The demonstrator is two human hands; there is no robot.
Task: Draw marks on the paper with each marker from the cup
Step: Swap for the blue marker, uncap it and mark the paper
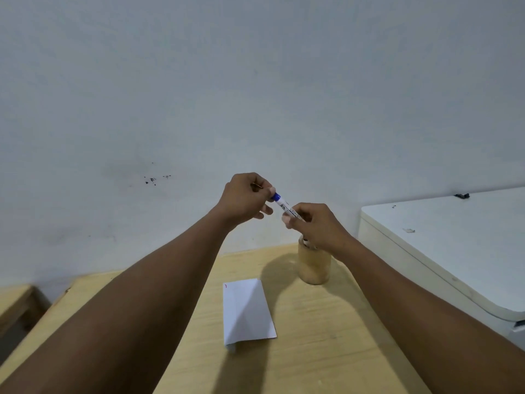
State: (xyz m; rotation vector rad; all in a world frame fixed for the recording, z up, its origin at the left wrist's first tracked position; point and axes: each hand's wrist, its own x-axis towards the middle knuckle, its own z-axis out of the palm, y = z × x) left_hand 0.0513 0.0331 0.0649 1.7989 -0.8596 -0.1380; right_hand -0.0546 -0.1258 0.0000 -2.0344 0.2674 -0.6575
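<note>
- Both hands share the grip on one marker (pixel 284 205), held up in the air above the far end of the surface.
- Left hand (pixel 246 198) pinches the blue cap end between thumb and fingertips, the other fingers curled in.
- Right hand (pixel 315 225) is closed around the white barrel lower down; black printing shows on the barrel between the two hands.
- Marker slants from upper left to lower right, cap end highest.
- Just under the right hand stands a round wooden cup (pixel 314 264), upright near the far edge; the hand hides most of its mouth, so what it holds cannot be told.
- Nearer the person lies a white sheet of paper (pixel 247 311), flat, with its near edge folded or curled under and a small red mark at its far left corner.
- Cup and paper are near each other but apart.
- Surface (pixel 312 336) is pale wood with visible grain.
- Behind it rises a plain whitish wall (pixel 255 95) with a few dark specks.
- To the right stands a white appliance with a flat lid (pixel 454 245).
</note>
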